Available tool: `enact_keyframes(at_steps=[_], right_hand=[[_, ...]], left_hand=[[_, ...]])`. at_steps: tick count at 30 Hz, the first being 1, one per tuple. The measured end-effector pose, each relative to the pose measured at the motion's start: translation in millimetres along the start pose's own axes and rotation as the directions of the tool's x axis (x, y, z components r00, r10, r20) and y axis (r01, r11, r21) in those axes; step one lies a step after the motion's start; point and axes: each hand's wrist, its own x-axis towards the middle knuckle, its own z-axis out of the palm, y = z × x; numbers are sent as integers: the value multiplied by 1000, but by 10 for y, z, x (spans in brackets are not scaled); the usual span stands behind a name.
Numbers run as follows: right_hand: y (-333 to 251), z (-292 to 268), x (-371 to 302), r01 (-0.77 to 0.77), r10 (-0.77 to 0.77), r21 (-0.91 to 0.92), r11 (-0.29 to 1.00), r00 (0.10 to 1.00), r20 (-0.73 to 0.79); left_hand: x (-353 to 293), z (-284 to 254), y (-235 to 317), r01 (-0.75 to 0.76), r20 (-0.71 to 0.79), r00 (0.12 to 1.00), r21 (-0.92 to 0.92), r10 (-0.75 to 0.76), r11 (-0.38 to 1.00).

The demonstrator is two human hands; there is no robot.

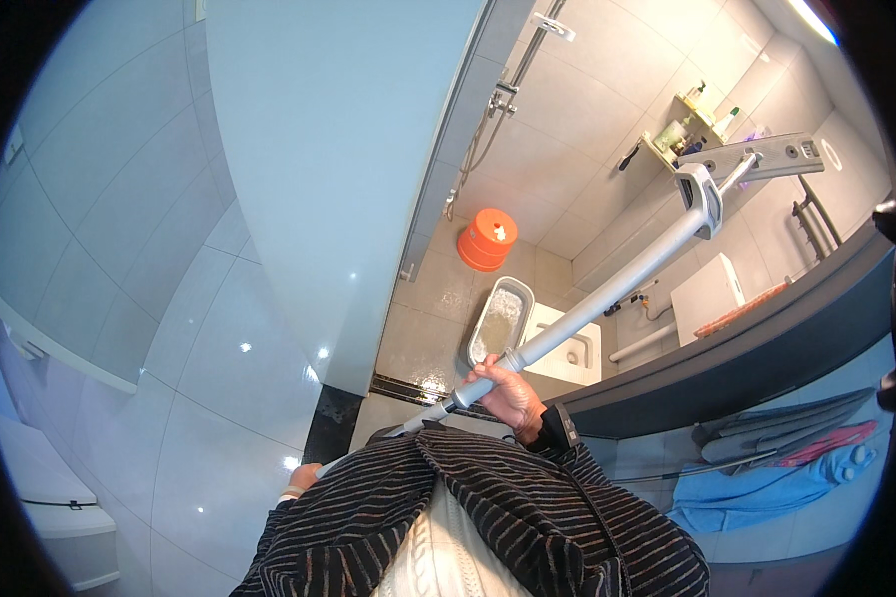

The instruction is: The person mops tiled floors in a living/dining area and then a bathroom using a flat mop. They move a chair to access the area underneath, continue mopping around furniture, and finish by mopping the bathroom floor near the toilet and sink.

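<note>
A flat mop (607,284) with a long pale grey pole slants across me from lower left to upper right. Its flat grey head (786,156) is raised high at the right, and a grey plastic collar (700,202) surrounds the pole just below it. My right hand (511,400) is closed around the pole at a joint in front of my body. Lower down, my left hand (305,478) is at the pole's bottom end, its fingers partly hidden. Beyond my right hand, a pale oblong bucket (475,348) holds cloudy water on the tiled floor.
An orange stool-like tub (487,240) stands behind the bucket. To the bucket's right lies a white squat toilet (584,355). A shelf (657,152) holds several bottles. A pale blue door panel (329,149) borders the doorway; towels (767,488) hang at right.
</note>
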Motion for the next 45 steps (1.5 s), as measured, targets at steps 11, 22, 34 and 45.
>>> enact_keyframes(at_steps=[11, 22, 34, 45], right_hand=[[13, -19, -21, 4, -4, 16, 1000, 1000, -4], [7, -45, -12, -3, 3, 48, 999, 1000, -2], [-14, -55, -32, -24, 23, 28, 999, 1000, 13], [-27, -50, -33, -9, 9, 44, 999, 1000, 1]], left_hand=[[-133, -75, 129, 95, 30, 995, -70, -93, 993], [-54, -27, 11, 39, 12, 999, 25, -39, 999], [-13, -5, -87, -2, 30, 1000, 3, 2, 1000], [-36, -38, -28, -30, 26, 999, 22, 30, 999]])
